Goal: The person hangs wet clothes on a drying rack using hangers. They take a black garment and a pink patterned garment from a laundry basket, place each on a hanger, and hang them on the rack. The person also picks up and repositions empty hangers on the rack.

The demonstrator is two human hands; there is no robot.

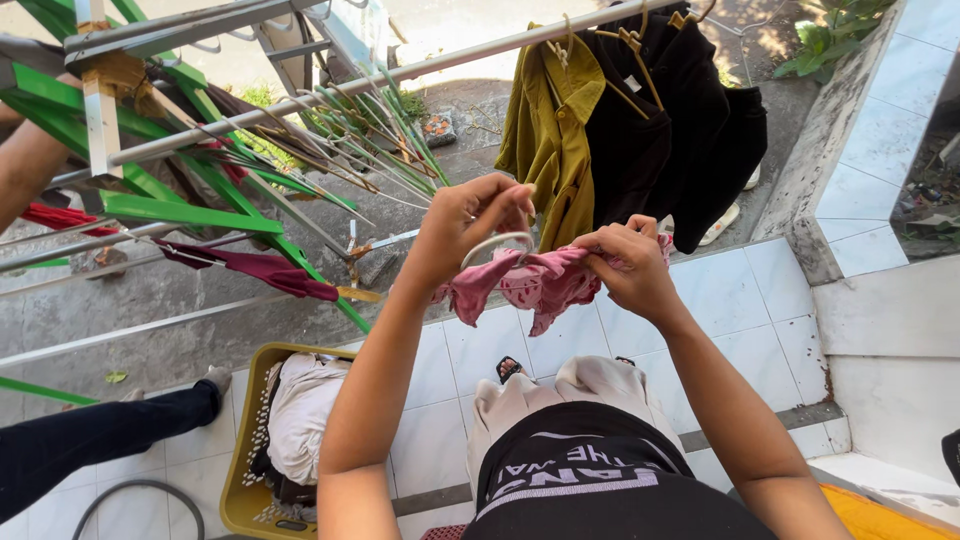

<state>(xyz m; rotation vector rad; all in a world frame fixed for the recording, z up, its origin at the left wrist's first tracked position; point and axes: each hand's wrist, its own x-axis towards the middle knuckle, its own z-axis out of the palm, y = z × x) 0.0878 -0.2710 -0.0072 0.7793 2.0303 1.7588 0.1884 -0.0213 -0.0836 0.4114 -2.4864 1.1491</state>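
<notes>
Item, my left hand [470, 222]: raised before me, fingers curled shut around the hook of a pale hanger [497, 243], thumb pressed to it. Item, my right hand [632, 262]: fingers pinched closed on the edge of a small pink garment [535, 283], which hangs bunched between both my hands, draped on the hanger and well above the floor. Item, metal rail [420, 68]: runs across above my hands; on it hang an olive shirt [552, 130] and, touching it on the right, a black garment [672, 130], both on hangers. Item, bundle of spare hangers [375, 140]: green and grey, hooked on the rail to the left. Item, green-framed drying rack [170, 205]: further left, with a dark red cloth [265, 270] lying over its bars. Item, yellow basket [245, 500]: on the white tiled floor [760, 300] beside my left leg, holding pale laundry [300, 410]. Item, another person's dark-trousered leg [90, 440]: stretched along the floor, left of the basket.
</notes>
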